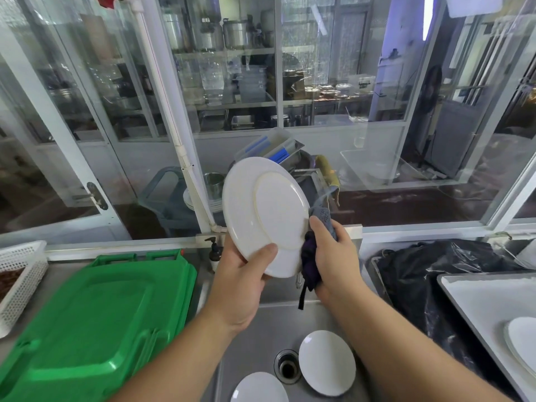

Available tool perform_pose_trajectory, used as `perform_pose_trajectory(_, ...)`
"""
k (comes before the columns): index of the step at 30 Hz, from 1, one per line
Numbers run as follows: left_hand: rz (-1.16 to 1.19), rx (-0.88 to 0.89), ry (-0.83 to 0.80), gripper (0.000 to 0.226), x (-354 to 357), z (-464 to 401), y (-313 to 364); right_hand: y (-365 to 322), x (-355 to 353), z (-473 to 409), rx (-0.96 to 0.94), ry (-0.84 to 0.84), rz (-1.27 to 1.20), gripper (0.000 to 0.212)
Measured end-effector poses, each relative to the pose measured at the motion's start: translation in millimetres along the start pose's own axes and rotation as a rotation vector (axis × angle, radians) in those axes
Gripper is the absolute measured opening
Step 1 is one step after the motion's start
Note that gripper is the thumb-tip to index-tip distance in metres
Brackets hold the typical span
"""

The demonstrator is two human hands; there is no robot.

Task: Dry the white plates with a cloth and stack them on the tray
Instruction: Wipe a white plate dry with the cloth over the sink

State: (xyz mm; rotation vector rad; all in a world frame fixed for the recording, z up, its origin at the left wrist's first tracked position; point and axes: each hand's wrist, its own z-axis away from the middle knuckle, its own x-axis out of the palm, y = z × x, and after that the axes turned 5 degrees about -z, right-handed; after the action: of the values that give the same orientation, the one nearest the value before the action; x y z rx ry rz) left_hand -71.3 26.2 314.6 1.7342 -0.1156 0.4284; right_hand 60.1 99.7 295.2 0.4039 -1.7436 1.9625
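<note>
1. White plate [265, 216] is held up over the sink [255, 323], tilted on edge, its underside with the foot ring facing the camera.
2. Left hand [243, 274] has its grip closed on the plate's lower rim: thumb pressed on the underside, fingers hidden behind it.
3. Right hand [333, 253] has its grip clenched around a bunched dark cloth [311, 262], which touches the plate's right edge; a loose strip hangs down from it.
4. Two more white plates [327, 362] lie in the sink beside the drain [288, 367], not yet dried by the look of it.
5. Tray [475, 297] sits on the tabletop to the right, with at least one plate already on it [522, 338] at the frame edge.
6. Handling judgement: plate is stiff, likely ceramic, moderately heavy, breakable; if wet, the glaze is slippery.
7. Best hold is at the rim, thumb opposed to fingers, as now; the cloth adds friction on the other side.
8. Risk: a slip drops it onto the plates below.
9. Stack of green lids or trays [95, 323] sits left of the sink.
</note>
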Motion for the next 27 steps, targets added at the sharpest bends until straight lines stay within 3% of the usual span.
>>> perform_pose_trajectory(2, 0.028, -0.035, -0.003, 0.049, -7, -5, 12, -5, -4, -8, -0.053, -0.029, 0.039, 0.01)
perform_pose_trajectory(7, -0.021, -0.196, 0.038, 0.038, -31, -18, 44, -28, -15, -23, -0.135, -0.114, 0.178, 0.027)
perform_pose_trajectory(10, -0.058, -0.23, -0.022, 0.039, -36, -14, 48, -38, -16, -27, -0.209, -0.116, 0.278, 0.031)
perform_pose_trajectory(16, -0.015, -0.17, 0.003, 0.042, -24, -8, 38, -31, -13, -15, -0.254, -0.097, 0.485, 0.035)
perform_pose_trajectory(22, 0.026, -0.11, 0.073, 0.023, -14, -8, 21, -9, -13, 13, -0.446, -0.025, 0.736, 0.015)
perform_pose_trajectory(24, -0.003, -0.099, 0.072, 0.024, -13, -9, 15, -2, -14, 25, -0.468, -0.045, 0.781, 0.019)
perform_pose_trajectory(27, -0.094, -0.092, 0.084, 0.023, -13, -9, 7, 4, -11, 41, -0.651, -0.124, 0.892, 0.017)
